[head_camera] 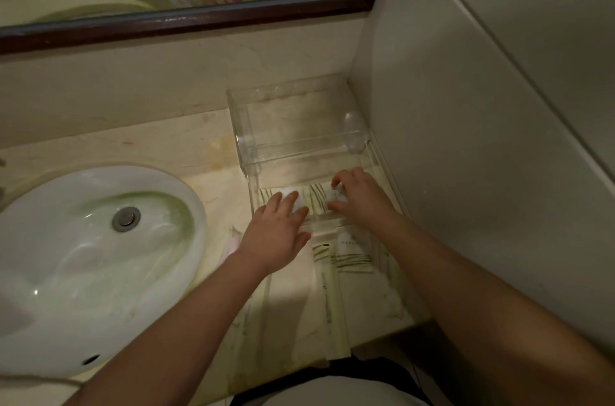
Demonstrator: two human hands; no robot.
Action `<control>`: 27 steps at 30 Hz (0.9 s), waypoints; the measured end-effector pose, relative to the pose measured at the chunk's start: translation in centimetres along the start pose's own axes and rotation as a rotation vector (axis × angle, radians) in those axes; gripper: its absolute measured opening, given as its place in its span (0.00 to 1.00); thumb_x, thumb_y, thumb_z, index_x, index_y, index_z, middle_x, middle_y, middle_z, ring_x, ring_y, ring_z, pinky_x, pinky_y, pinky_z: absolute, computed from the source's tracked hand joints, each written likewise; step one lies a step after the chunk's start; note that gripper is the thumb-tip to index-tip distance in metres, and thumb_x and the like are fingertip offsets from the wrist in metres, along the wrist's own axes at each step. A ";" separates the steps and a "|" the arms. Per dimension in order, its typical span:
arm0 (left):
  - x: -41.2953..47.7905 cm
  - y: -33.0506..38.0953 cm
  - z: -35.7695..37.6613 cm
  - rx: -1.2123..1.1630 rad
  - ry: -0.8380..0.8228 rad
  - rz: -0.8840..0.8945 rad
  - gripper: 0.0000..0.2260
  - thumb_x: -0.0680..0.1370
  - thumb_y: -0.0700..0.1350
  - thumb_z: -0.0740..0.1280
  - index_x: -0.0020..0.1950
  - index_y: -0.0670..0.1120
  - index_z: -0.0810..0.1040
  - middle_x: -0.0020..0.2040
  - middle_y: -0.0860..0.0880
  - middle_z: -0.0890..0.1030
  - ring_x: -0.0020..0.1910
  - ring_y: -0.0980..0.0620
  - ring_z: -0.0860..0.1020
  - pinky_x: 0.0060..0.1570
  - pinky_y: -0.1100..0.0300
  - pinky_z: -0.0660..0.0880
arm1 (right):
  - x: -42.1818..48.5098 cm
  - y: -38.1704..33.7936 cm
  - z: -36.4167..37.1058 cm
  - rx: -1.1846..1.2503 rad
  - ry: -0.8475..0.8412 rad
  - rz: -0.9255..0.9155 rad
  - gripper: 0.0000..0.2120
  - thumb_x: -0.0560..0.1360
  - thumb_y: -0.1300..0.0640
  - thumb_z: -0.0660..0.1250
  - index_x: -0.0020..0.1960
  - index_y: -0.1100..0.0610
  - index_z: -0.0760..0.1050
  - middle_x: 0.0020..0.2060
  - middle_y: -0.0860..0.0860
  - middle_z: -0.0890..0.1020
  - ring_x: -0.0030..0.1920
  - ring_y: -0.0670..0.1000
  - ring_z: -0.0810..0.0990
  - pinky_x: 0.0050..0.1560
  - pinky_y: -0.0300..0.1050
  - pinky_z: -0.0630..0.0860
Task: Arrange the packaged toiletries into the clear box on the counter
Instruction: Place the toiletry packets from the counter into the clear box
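Note:
A clear acrylic box [299, 146] stands on the marble counter in the corner by the right wall, its hinged lid tipped up and back. Inside lie white toiletry packets [317, 197] with olive stripes. My left hand [278, 227] rests flat on a white packet at the box's front left. My right hand [357, 196] curls over another white packet [336, 194] at the front right, fingers around its edges. More striped packets [349, 254] lie on the counter in front of the box, between my forearms.
A white oval basin [86, 259] with a metal drain fills the counter's left side. A dark-framed mirror [186, 16] hangs above the backsplash. A pink-and-white packet [233, 242] lies between the basin and my left wrist. The wall closes in on the right.

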State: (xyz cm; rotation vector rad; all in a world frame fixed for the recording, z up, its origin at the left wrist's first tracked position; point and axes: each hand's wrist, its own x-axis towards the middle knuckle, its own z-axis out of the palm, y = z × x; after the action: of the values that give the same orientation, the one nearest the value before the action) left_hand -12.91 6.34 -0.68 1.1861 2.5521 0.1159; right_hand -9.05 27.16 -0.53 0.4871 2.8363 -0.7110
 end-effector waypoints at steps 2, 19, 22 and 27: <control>0.0 0.1 0.0 -0.077 0.048 0.011 0.23 0.79 0.55 0.59 0.73 0.48 0.68 0.77 0.42 0.61 0.75 0.39 0.58 0.70 0.44 0.63 | -0.5 0.2 -0.3 0.074 0.020 0.000 0.16 0.71 0.49 0.72 0.56 0.52 0.74 0.54 0.51 0.75 0.55 0.51 0.76 0.53 0.47 0.74; -11.5 -1.0 1.7 -0.417 0.371 -0.413 0.01 0.73 0.43 0.67 0.43 0.47 0.78 0.43 0.49 0.78 0.39 0.48 0.78 0.33 0.56 0.73 | -13.9 -3.5 3.5 0.005 -0.023 0.199 0.18 0.71 0.34 0.65 0.47 0.48 0.75 0.39 0.43 0.80 0.38 0.43 0.78 0.37 0.41 0.74; -12.1 1.3 2.7 -0.301 0.206 -0.448 0.08 0.74 0.52 0.67 0.47 0.48 0.75 0.48 0.49 0.78 0.43 0.47 0.78 0.32 0.59 0.67 | -13.8 -4.8 4.4 -0.192 -0.104 0.235 0.27 0.69 0.32 0.65 0.55 0.52 0.73 0.45 0.48 0.82 0.43 0.50 0.81 0.41 0.45 0.77; -11.4 3.8 3.0 -0.223 0.180 -0.577 0.10 0.74 0.39 0.61 0.55 0.44 0.72 0.56 0.42 0.73 0.46 0.44 0.76 0.34 0.55 0.69 | -13.9 -5.9 4.8 -0.207 -0.087 0.262 0.27 0.69 0.38 0.68 0.58 0.55 0.68 0.48 0.51 0.82 0.44 0.51 0.82 0.36 0.44 0.73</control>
State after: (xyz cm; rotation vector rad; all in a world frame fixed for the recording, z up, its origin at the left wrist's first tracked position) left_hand -2.30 0.05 0.15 0.3465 2.8330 0.3698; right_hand 2.22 16.19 1.21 0.7540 2.6568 -0.3761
